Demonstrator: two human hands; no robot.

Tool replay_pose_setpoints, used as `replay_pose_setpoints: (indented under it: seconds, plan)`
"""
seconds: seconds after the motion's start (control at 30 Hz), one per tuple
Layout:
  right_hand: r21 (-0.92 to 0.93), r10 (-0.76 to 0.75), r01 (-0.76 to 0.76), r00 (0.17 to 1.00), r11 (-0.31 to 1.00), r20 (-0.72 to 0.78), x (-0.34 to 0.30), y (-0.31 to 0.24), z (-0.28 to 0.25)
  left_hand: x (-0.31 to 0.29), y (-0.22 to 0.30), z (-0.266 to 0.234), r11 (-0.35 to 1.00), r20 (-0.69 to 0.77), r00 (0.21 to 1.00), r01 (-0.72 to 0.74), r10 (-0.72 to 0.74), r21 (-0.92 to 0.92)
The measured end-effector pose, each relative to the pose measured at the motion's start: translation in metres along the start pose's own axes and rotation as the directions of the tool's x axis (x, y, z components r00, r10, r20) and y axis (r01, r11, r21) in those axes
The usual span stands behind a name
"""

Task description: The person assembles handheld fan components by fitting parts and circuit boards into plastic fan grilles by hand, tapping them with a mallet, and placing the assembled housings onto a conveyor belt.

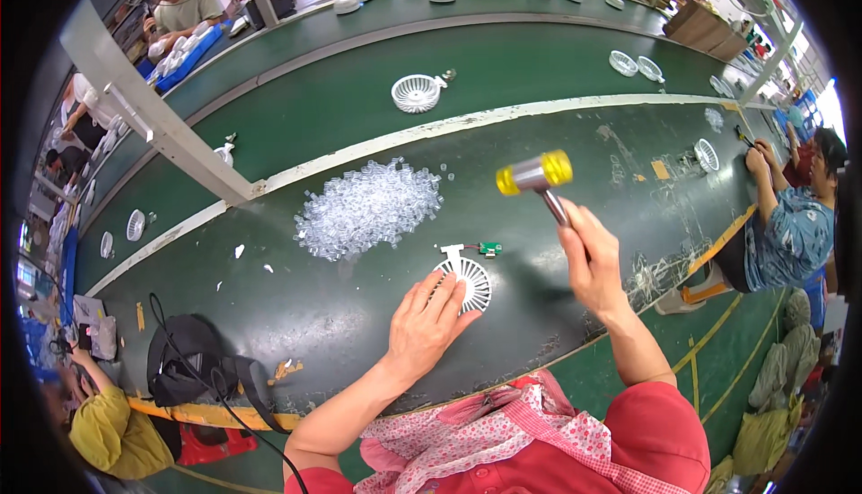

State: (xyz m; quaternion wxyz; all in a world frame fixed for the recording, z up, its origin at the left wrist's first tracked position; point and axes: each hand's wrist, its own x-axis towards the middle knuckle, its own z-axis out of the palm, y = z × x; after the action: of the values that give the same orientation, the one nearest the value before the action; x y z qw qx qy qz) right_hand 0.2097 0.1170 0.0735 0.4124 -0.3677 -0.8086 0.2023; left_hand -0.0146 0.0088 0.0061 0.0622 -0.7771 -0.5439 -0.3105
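Observation:
My right hand (593,260) is closed round the handle of a mallet (536,173) with a metal middle and yellow faces. The mallet's head is raised above the bench, to the right of a white round slatted fan housing (474,286). Flat on that housing lies my left hand (427,321), its fingers stretched out and covering the left part of it. A short white neck points away from the housing, and a small green circuit board (489,249) hangs from it by thin wires. Beyond my left hand is a heap of small clear plastic pieces (370,209).
A black cap (193,359) and a dark cable lie at the near left. Behind a white rail, a green conveyor (305,108) carries several white housings, one being a round housing (417,93). A metal post (153,117) stands at left. A co-worker (790,224) sits at the right.

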Motion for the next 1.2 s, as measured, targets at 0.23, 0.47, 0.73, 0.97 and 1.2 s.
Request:
replay_pose_setpoints:
  seconds: [0.23, 0.47, 0.73, 0.97, 1.2]
  plan:
    - [-0.229, 0.128, -0.062, 0.949, 0.971, 0.288, -0.01, 0.028, 0.016, 0.004, -0.012, 0.003, 0.989, -0.083, 0.996, 0.018, -0.031, -0.15]
    - [-0.379, -0.064, 0.072, 0.997, 0.923, 0.032, 0.008, 0.045, 0.022, 0.01, -0.062, -0.006, 0.967, -0.206, 0.948, 0.254, -0.244, 0.022]
    - [0.065, -0.157, 0.153, 0.737, 0.986, 0.657, 0.029, 0.021, 0.066, 0.009, -0.07, 0.004, 0.954, -0.147, 0.957, 0.269, -0.25, 0.132]
    - [0.068, -0.135, 0.121, 0.719, 0.99, 0.682, 0.03, 0.015, 0.079, 0.011, -0.075, 0.008, 0.947, -0.158, 0.944, 0.308, -0.291, 0.096]
    - [0.197, -0.168, 0.06, 0.785, 0.979, 0.596, 0.024, 0.01, 0.08, 0.015, -0.072, 0.003, 0.948, -0.15, 0.943, 0.309, -0.296, 0.076]
